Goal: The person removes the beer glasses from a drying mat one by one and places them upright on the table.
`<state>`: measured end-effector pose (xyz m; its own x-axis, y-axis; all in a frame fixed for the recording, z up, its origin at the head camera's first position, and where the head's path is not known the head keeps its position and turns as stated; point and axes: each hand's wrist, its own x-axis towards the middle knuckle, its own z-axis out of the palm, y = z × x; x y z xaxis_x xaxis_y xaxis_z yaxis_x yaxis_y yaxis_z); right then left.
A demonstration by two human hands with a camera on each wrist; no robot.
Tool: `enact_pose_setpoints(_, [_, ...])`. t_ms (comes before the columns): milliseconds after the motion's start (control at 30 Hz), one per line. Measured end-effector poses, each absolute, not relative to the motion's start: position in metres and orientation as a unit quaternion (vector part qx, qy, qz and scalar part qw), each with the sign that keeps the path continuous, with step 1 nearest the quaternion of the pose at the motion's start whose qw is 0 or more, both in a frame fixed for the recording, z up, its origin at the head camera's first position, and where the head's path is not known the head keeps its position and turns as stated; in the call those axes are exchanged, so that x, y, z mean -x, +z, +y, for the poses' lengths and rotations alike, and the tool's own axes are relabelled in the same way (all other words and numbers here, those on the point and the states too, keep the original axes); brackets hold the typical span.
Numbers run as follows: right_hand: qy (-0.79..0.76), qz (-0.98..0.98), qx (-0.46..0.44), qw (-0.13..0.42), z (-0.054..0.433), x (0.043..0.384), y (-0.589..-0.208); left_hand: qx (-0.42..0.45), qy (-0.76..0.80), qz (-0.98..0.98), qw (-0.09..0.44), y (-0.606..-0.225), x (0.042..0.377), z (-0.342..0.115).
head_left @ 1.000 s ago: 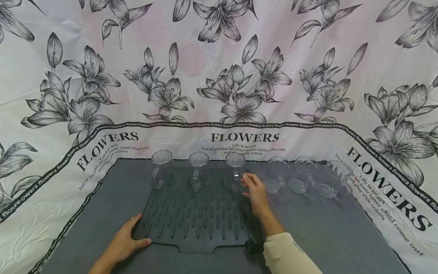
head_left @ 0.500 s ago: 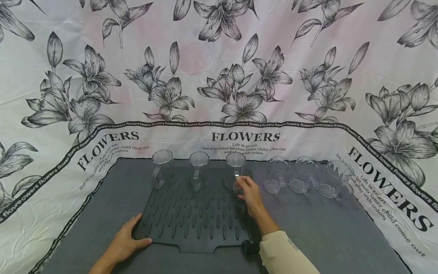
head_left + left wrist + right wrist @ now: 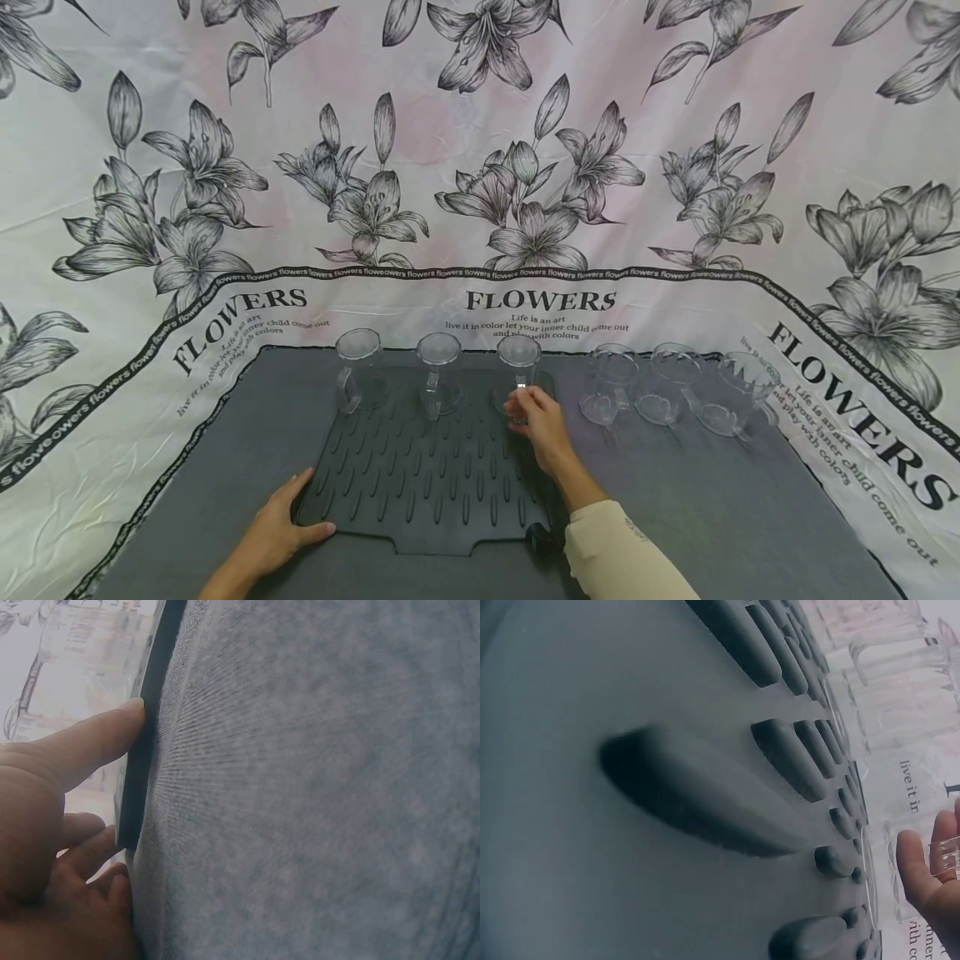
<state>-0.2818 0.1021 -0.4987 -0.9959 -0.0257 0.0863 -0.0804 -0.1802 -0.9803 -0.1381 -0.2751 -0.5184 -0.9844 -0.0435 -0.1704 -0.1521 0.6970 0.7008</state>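
My right hand [image 3: 542, 427] holds the handle of a clear mug [image 3: 517, 352] at the back right of a dark ribbed drying mat [image 3: 431, 533]. In the right wrist view, the thumb and fingers [image 3: 910, 862] surround that clear handle [image 3: 946, 856]. Two more clear mugs, one in the middle [image 3: 438, 350] and one at the left [image 3: 358, 346], stand along the mat's back edge; these three appear upside down. My left hand [image 3: 273, 529] rests at the mat's front left corner, fingers extended along its side. The left thumb [image 3: 112, 735] presses the mat's dark edge [image 3: 142, 772].
Right of the mat, three more clear mugs, a near one [image 3: 609, 383], a middle one [image 3: 667, 385] and a far-right one [image 3: 738, 396], stand in a row on the grey tabletop [image 3: 712, 508]. A flower-printed cloth [image 3: 420, 233] hangs behind and around the sides.
My right hand has moved slightly left, from beside the third mug's handle onto it. The left hand and the mugs look unmoved.
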Motion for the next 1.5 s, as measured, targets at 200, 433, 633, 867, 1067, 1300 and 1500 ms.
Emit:
enact_pose_setpoints(200, [0.772,-0.633,-0.053,0.034,0.103,0.281,-0.5,0.056,0.381,0.92,0.07,-0.521,0.139,-0.275])
enact_pose_setpoints(433, [0.769,-0.635,-0.068,0.034,0.107,0.27,-0.49,0.054,0.388,0.917,0.07,-0.521,0.139,-0.276])
enact_pose_setpoints(633, [0.764,-0.638,-0.081,0.048,0.11,0.258,-0.479,0.052,0.388,0.918,0.067,-0.52,0.138,-0.276])
enact_pose_setpoints(867, [0.764,-0.636,-0.095,0.059,0.115,0.241,-0.459,0.056,0.387,0.918,0.071,-0.519,0.138,-0.276])
enact_pose_setpoints(1067, [0.757,-0.639,-0.117,0.073,0.121,0.229,-0.446,0.055,0.389,0.917,0.072,-0.519,0.139,-0.276])
enact_pose_setpoints(1300, [0.746,-0.648,-0.128,0.083,0.128,0.212,-0.433,0.056,0.382,0.92,0.072,-0.519,0.138,-0.276])
enact_pose_setpoints(1500, [0.735,-0.66,-0.123,0.093,0.133,0.197,-0.422,0.058,0.379,0.921,0.073,-0.517,0.137,-0.275])
